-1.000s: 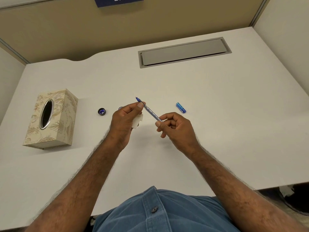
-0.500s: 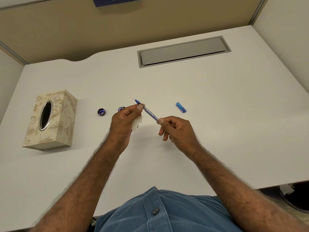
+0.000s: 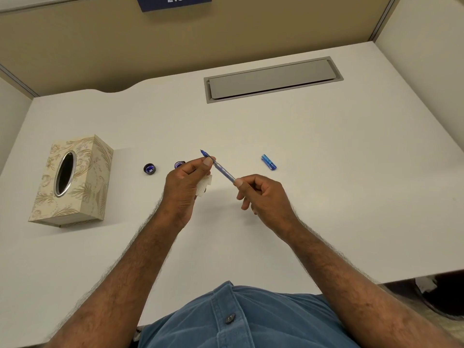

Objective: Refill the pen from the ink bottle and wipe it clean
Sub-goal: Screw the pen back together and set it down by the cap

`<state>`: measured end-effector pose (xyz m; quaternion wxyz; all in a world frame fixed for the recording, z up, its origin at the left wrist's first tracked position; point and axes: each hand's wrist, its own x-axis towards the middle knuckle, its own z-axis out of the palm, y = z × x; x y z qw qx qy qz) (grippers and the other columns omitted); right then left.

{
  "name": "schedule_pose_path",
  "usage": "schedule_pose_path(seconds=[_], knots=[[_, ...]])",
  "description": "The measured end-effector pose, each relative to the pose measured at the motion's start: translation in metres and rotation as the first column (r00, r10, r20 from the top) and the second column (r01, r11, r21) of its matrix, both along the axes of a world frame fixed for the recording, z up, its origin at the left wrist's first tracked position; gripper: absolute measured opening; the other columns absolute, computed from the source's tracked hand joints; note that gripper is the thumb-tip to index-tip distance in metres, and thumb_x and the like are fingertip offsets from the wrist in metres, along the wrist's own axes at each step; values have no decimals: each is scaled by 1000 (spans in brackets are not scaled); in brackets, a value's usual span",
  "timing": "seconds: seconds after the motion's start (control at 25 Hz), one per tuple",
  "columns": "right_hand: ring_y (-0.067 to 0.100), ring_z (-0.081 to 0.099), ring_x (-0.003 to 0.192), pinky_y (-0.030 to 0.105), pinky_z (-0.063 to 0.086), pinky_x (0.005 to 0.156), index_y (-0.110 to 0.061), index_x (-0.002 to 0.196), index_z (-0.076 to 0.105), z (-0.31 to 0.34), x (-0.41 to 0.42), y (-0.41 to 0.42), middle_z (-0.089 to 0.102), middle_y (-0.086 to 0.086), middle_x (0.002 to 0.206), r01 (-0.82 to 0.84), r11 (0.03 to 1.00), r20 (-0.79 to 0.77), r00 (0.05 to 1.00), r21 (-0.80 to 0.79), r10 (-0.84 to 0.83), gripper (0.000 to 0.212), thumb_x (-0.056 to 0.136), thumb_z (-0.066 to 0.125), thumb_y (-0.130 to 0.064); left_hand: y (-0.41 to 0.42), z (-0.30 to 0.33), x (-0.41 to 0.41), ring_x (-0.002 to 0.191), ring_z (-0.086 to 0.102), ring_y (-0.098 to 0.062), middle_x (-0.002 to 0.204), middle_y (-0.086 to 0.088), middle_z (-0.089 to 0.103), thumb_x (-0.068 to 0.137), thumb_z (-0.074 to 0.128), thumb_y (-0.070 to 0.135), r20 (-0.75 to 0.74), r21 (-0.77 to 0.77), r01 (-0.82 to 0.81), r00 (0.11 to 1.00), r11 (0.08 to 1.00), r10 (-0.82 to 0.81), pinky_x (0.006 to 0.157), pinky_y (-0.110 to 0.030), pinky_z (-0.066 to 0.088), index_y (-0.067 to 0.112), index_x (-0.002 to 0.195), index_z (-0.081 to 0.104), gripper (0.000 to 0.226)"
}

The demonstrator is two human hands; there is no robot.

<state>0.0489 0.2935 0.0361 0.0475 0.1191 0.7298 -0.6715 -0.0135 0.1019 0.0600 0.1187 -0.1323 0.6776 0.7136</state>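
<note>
Both hands raised over mid-desk [image 3: 326, 151]. Pen [image 3: 222, 170] held between them, nib toward 11 o'clock. Left hand [image 3: 184, 188] pinches the nib end, a wad of white tissue [image 3: 204, 185] tucked under its fingers. Right hand [image 3: 263, 197] pinches the rear end. Ink bottle [image 3: 178, 164] mostly hidden behind left hand; its cap [image 3: 150, 169] at 9 o'clock. Blue pen cap [image 3: 269, 162] at 3 o'clock. Tissue box [image 3: 72, 179] far at 9.

Ink bottle [image 3: 179, 164] mostly behind left hand [image 3: 184, 187]; sign [image 3: 173, 1] cut by top edge
</note>
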Motion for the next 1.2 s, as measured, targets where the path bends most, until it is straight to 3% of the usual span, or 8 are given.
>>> schedule_pose_path(seconds=[0.2, 0.4, 0.56, 0.72, 0.92, 1.08, 1.2], knots=[[18, 64, 67, 27, 63, 63, -20, 103, 75, -2, -1, 1, 74, 16, 89, 13, 1000, -42, 999, -8, -13, 23, 87, 89, -28, 2, 0, 1, 79, 60, -9, 80, 18, 69, 95, 75, 32, -5, 0, 3, 1000, 1000, -3, 80, -38, 42, 24, 103, 85, 15], [9, 67, 63, 16, 49, 58, -21, 101, 80, -3, 0, 5, 75, -5, 81, 10, 1000, -20, 1000, 18, -10, 14, 95, 81, -34, 1, -1, 1, 83, 57, -14, 79, 18, 67, 96, 75, 32, -7, 6, 10, 1000, 1000, -10, 80, -38, 41, 21, 108, 84, 19], [15, 66, 66, 14, 50, 54, -20, 103, 78, -2, 1, 2, 74, 11, 86, 26, 1000, -30, 999, -6, -26, 18, 92, 85, -32, 3, 0, 1, 84, 57, -14, 79, 19, 68, 95, 76, 33, -6, 1, 10, 1000, 1000, -10, 80, -38, 42, 22, 107, 85, 18], [6, 69, 63, 20, 51, 60, -23, 101, 80, -3, 0, 4, 75, -12, 80, 2, 999, -24, 1000, 53, 0, 14, 98, 77, -37, 3, 0, 2, 85, 57, -14, 78, 19, 68, 95, 75, 32, 2, 3, 4, 1000, 1000, -4, 80, -38, 42, 21, 107, 84, 19], [11, 67, 68, 23, 57, 61, -27, 104, 75, -4, 0, 3, 75, 3, 89, 12, 1000, -25, 1000, 25, -12, 19, 91, 85, -37, 3, 0, 1, 79, 55, -14, 77, 16, 66, 95, 76, 33, -1, 3, 5, 1000, 1000, -5, 79, -40, 39, 25, 101, 86, 14], [7, 70, 68, 15, 50, 58, -25, 104, 78, -4, -1, 4, 78, -3, 89, 4, 998, -26, 1000, 57, -2, 13, 98, 77, -36, 2, -2, 0, 79, 53, -16, 78, 12, 64, 94, 76, 34, -10, 2, 8, 1000, 1000, -8, 79, -42, 37, 25, 102, 86, 16], [17, 71, 70, 21, 54, 62, -29, 111, 75, -6, -1, 1, 77, 0, 92, 22, 999, -39, 999, 32, -21, 17, 96, 78, -39, 0, 1, -1, 78, 54, -14, 87, 5, 66, 94, 77, 34, -1, 1, 9, 1000, 1000, -9, 78, -41, 38, 27, 101, 86, 14]])
